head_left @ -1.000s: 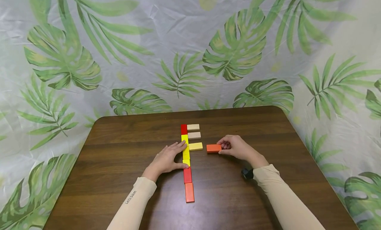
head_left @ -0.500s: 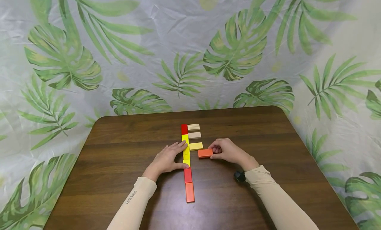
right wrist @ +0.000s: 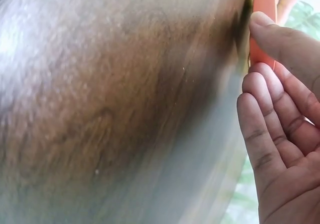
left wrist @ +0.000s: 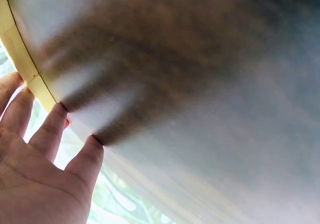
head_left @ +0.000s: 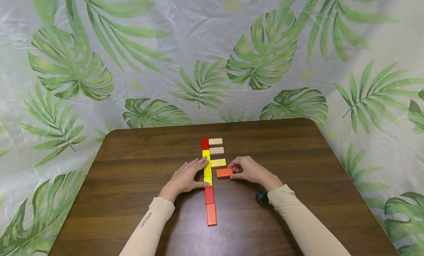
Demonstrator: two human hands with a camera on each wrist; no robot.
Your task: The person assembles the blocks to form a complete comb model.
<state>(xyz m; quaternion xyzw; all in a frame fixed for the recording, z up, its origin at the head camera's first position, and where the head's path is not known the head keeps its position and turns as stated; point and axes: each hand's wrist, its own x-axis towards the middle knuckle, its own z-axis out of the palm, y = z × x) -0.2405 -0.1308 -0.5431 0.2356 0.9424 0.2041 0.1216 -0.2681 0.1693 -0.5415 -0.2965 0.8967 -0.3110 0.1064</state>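
Observation:
A column of flat blocks runs down the middle of the table: a dark red block (head_left: 205,144), yellow blocks (head_left: 207,170), a red block (head_left: 209,195) and an orange-red block (head_left: 211,214). Spread along the yellow part, my left hand (head_left: 187,178) touches the blocks with its fingertips and thumb. My right hand (head_left: 249,170) pinches the right end of an orange block (head_left: 224,173) between thumb and fingers. That block lies crosswise, its left end a small gap from the column and just below a pale yellow block (head_left: 218,163). In the right wrist view the orange block (right wrist: 263,39) shows edge-on.
Two light wooden blocks (head_left: 216,150) lie crosswise against the column's upper right side. The brown table (head_left: 139,153) reaches back to a leaf-printed cloth (head_left: 198,46). A dark band is on the right wrist (head_left: 262,198).
My right hand has brought the orange block left and toward me, from beside the pale yellow block to just below it. My left hand stays in place on the column.

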